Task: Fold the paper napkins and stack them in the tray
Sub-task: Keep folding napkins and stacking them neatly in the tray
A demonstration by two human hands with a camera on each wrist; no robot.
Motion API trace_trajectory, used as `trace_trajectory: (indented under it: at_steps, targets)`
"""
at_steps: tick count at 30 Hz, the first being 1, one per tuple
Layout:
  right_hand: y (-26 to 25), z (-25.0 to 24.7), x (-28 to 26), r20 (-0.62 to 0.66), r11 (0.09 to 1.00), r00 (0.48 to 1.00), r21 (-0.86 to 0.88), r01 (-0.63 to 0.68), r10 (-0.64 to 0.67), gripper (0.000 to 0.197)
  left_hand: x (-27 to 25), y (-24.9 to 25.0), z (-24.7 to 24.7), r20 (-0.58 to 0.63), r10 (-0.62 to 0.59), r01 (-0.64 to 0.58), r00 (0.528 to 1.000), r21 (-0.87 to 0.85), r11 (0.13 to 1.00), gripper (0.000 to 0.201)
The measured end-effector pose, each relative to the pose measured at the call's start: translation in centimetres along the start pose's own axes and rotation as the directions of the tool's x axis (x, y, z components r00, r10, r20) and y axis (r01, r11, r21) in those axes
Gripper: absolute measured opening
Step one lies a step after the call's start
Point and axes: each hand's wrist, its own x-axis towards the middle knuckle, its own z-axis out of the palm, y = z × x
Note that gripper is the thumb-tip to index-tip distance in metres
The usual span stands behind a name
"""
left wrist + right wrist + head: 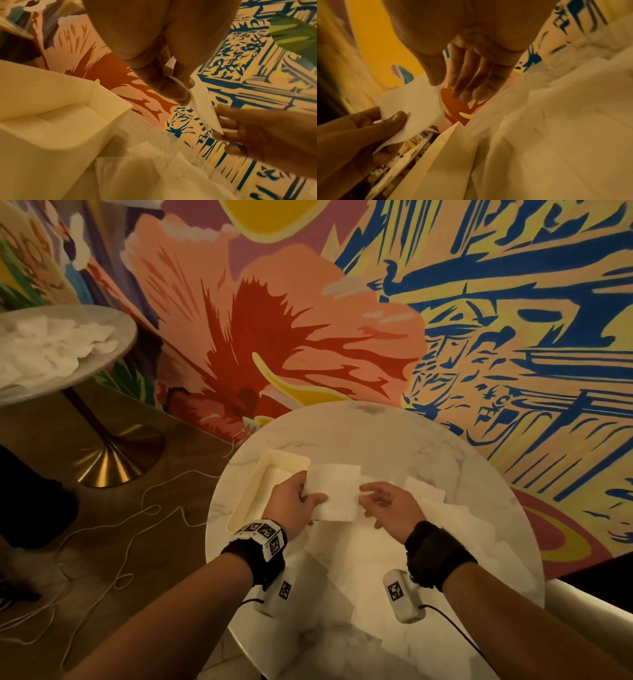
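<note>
A folded white napkin (337, 494) is held up above the round marble table (376, 426). My left hand (308, 498) pinches its left edge between thumb and fingers, as the right wrist view shows (393, 121). My right hand (371, 497) is at the napkin's right edge with relaxed, nearly straight fingers (467, 93); only its fingertips (223, 121) touch the paper (205, 108). The cream tray (246, 498) stands just left of my left hand, its rim close by (68, 94). Loose unfolded napkins (424, 491) lie on the table under and right of my hands.
A second round table (113, 337) at the far left carries a heap of white napkins (51, 350) and stands on a gold pedestal base (113, 460). White cables (137, 525) trail over the wooden floor. The painted wall runs right behind my table.
</note>
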Motion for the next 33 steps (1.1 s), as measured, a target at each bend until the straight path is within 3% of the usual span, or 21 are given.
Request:
trace_trajectory:
  at_steps: [4, 7, 11, 17, 21, 25, 33]
  targets:
    - [-2.2, 0.7, 1.6, -0.001, 0.962, 0.982, -0.198, 0.187, -0.191, 0.02, 0.1, -1.6, -1.5, 0.074, 0.011, -0.024, 0.997, 0.172, 0.985, 0.036]
    - [-3.6, 2.2, 3.3, 0.08, 0.901, 0.968, -0.355, 0.25, -0.237, 0.009, 0.2, -2.0, -2.4, 0.068, 0.001, -0.017, 0.998, 0.23, 0.973, 0.029]
    - [-4.6, 4.0, 5.7, 0.148, 0.834, 0.973, -0.502, 0.229, -0.178, 0.003, 0.6, -3.1, -4.5, 0.046, -0.005, -0.01, 0.999, 0.315, 0.949, 0.018]
    - [-6.4, 6.9, 9.3, 0.033, 0.848, 0.981, -0.496, 0.184, -0.193, 0.006, 2.3, -6.3, -9.4, -0.139, -0.11, 0.154, 0.984, 0.368, 0.917, 0.013]
    - [-6.7, 9.4, 11.9, 0.0, 0.838, 0.992, -0.536, 0.106, -0.126, 0.006, 3.2, -8.2, -11.0, -0.116, -0.187, 0.22, 0.975, 0.441, 0.87, 0.027]
    - [-6.5, 11.6, 13.6, 0.021, 0.781, 0.999, -0.623, 0.039, -0.033, 0.009, 3.7, -9.2, -11.4, -0.096, -0.195, 0.217, 0.976, 0.506, 0.835, 0.024]
    - [-6.0, 13.8, 14.9, 0.047, 0.643, 0.995, -0.765, -0.021, 0.087, 0.008, 3.9, -10.1, -11.5, -0.083, -0.222, 0.235, 0.971, 0.45, 0.861, 0.022]
